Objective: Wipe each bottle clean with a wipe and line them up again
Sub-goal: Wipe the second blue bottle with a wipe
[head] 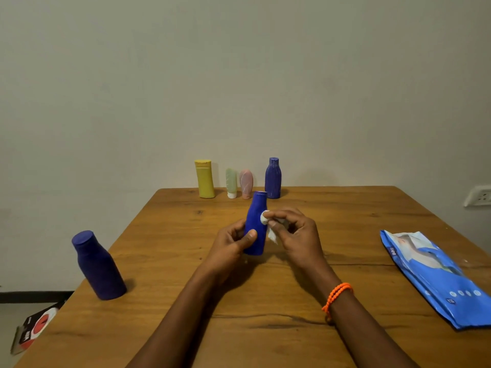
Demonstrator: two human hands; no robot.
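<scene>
My left hand (233, 241) grips a bright blue bottle (256, 216) upright above the middle of the wooden table (186, 261). My right hand (295, 232) pinches a crumpled white wipe (265, 217) and presses it against the bottle's right shoulder. At the table's far edge a yellow bottle (204, 179), a pale green tube (231, 183), a pink tube (246, 184) and a dark blue bottle (273, 178) stand in a row. Another dark blue bottle (98, 265) stands alone near the table's left edge.
A blue pack of wipes (433, 277) lies flat on the right side of the table. A wall socket (478, 196) is on the wall at the right. Below the table's left corner a black and red packet (34, 329) lies on the floor.
</scene>
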